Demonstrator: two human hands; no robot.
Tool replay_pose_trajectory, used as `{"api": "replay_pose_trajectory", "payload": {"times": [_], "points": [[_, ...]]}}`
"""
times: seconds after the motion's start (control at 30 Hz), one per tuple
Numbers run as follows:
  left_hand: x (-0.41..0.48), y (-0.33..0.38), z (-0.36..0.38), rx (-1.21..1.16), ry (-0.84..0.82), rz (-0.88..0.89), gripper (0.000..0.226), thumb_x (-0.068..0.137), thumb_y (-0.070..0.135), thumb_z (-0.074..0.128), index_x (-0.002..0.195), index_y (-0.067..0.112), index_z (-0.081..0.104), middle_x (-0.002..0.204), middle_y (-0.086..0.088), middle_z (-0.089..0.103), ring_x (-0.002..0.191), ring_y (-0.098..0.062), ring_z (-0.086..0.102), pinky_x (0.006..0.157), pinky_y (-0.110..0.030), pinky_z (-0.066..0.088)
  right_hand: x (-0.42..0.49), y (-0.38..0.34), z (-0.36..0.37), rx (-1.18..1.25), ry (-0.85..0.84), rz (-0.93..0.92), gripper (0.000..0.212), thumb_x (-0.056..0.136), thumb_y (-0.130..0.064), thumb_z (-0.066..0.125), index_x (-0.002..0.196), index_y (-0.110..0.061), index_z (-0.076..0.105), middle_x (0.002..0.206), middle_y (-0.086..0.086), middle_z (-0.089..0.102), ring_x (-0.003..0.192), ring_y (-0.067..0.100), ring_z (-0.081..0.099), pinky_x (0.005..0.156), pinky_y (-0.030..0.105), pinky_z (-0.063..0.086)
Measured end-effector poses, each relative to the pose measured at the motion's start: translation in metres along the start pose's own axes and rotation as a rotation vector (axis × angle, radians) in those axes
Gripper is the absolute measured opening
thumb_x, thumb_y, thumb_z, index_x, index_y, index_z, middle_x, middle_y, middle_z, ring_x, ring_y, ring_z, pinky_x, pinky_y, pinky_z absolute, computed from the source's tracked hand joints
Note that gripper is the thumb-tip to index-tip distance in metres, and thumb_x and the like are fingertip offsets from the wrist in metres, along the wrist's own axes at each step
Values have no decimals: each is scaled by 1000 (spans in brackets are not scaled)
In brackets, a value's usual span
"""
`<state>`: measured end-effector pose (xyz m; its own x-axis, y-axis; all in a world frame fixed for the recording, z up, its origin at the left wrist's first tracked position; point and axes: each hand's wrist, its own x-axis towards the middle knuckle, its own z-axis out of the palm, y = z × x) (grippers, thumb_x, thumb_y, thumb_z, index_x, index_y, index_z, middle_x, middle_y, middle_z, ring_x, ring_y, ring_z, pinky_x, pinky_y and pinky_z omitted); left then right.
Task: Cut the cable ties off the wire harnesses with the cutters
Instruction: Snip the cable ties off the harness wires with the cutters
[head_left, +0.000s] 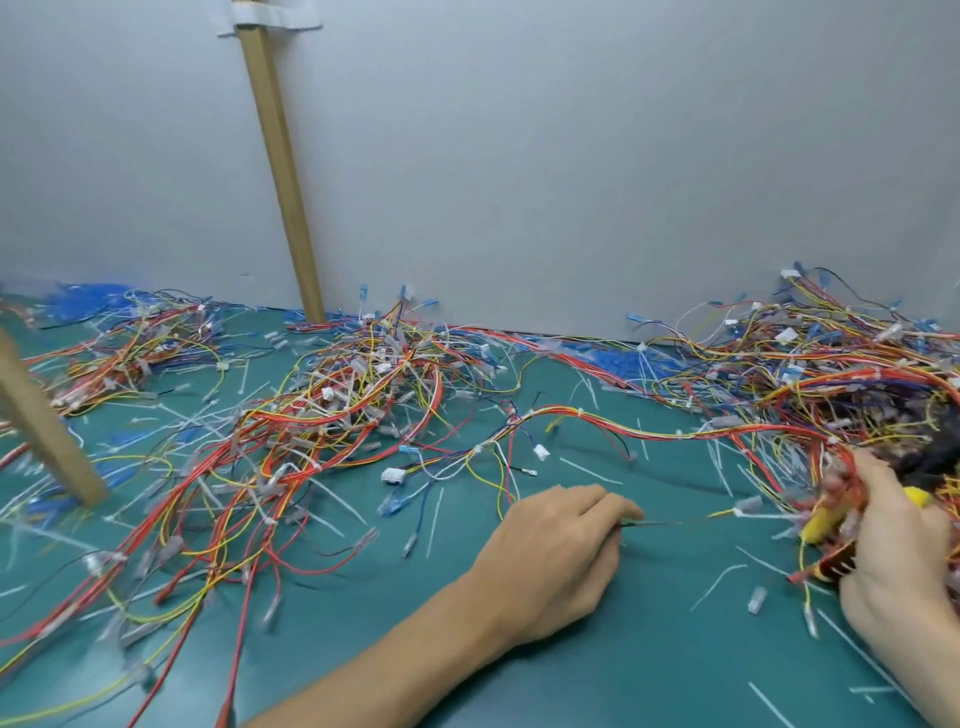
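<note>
Snipping a conductor instead of a tie looks like the main danger. The bundle in the right hand (893, 561) is dense and blurred, the blades cannot be seen, and red and yellow wires crowd right against the tool. A strand held under tension could also whip free once it is cut and flick loose bits across the table.

The left hand (561, 551) rests on the teal-green rubber mat (675, 660), fingers curled, pinching a thin taut strand (675, 522) that runs straight towards the right hand. Whether it is a wire or a tie I cannot tell. The right hand is closed round the yellow-handled cutters (823, 522) together with a fistful of harness. How far the handles are squeezed is not visible.

A long red-and-yellow wire harness (649, 428) with white ties still on it snakes away from that fist. Beyond it lie the tangled heap of coloured harnesses at the right (831, 364) and a similar central heap (363, 405). Cut white plastic cable ties (587, 470) are scattered over the mat. A tan cardboard strip (280, 166) leans on the grey wall (571, 156).
</note>
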<state>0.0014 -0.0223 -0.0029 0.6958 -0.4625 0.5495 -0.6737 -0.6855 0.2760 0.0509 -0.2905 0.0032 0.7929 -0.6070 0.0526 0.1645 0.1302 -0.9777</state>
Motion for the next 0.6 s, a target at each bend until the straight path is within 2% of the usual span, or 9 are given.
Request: {"api": "replay_pose_trajectory", "payload": {"times": [0.1,0.23,0.33,0.4,0.47,0.53,0.6], "points": [[-1,-3,0,11,56,-33,14,97,25,55,102,17,65,88,6,66,74,-21,57,73,-37,49,3,-2,-1,36,-2,52,42,91,-36,64,120,-13,45,65,-6,61,59,16,55,51,29,49],[-1,-9,1,-22,93,-88,22,98,45,55,92,24,60,63,15,40,60,-9,44,60,-26,38,3,-4,1,22,-7,51,38,94,-32,61,121,-12,45,69,-5,62,59,13,54,47,25,43],[0,-16,2,-175,141,-148,22,99,39,59,85,23,61,55,13,36,53,-1,38,56,-16,28,-1,-4,4,-22,-22,15,21,93,-33,61,98,-14,53,76,6,58,58,18,51,50,32,42],[2,-19,3,-262,207,-215,19,98,35,59,84,23,60,52,8,32,50,-7,34,53,-14,24,-1,-5,5,-60,-8,-28,22,94,-33,62,81,-20,50,62,4,54,52,22,49,54,39,41],[4,-20,2,-350,270,-274,18,99,33,57,85,23,63,53,5,33,50,-11,30,51,-16,23,-1,-5,5,-92,-33,-92,16,95,-26,62,81,-21,56,52,-1,52,46,18,52,53,36,42],[6,-21,-1,-418,324,-308,19,101,29,55,89,23,68,55,6,37,51,-8,30,51,-17,21,-4,-3,4,-135,-64,-180,5,97,-21,59,99,-25,60,66,-1,56,54,14,57,60,36,47],[7,-21,-3,-463,352,-346,19,101,27,55,90,24,70,57,3,41,53,-7,30,51,-24,21,-9,1,3,-298,-81,-381,15,97,-21,58,104,-33,58,87,-1,59,75,16,58,78,37,47]]}}
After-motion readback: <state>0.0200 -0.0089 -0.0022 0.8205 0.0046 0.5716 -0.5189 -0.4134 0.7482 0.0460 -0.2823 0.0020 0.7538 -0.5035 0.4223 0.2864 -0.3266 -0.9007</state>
